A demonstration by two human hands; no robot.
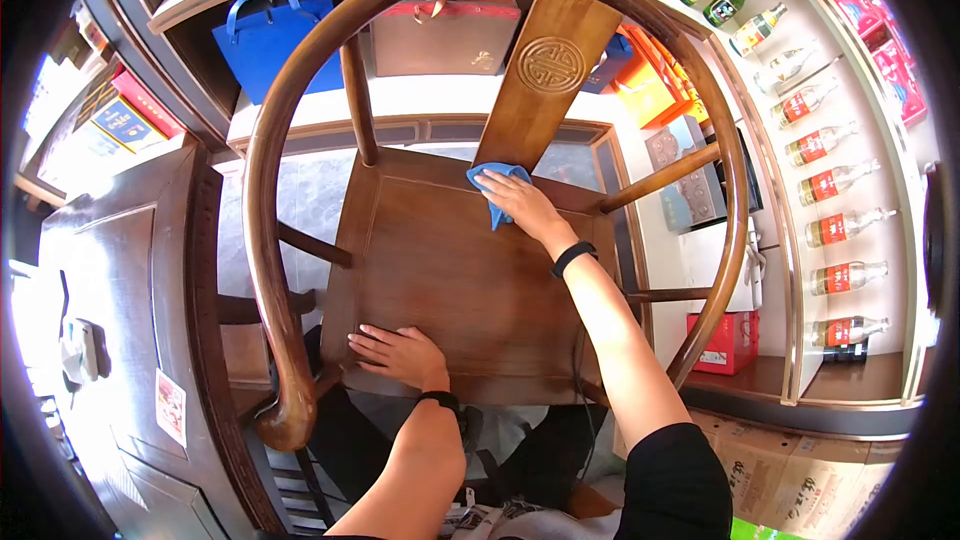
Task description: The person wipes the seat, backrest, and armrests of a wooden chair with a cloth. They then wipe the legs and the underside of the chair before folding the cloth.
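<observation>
A brown wooden armchair (465, 280) with a curved rail and a carved round emblem on its back splat (550, 65) stands in front of me. My right hand (517, 202) presses a blue cloth (497, 212) onto the rear of the seat, right at the foot of the splat. Part of the cloth is hidden under the palm and fingers. Nearer to me, my left hand (402, 355) lies flat on the front left of the seat, fingers spread, with nothing in it. Dark bands circle both wrists.
A dark wooden table (120, 270) stands close on the left. Shelves behind hold a blue gift bag (270, 40) and a brown gift box (445, 35). Several glass bottles (840, 185) line the right shelf, above cardboard boxes (790, 475). A red box (722, 342) sits lower right.
</observation>
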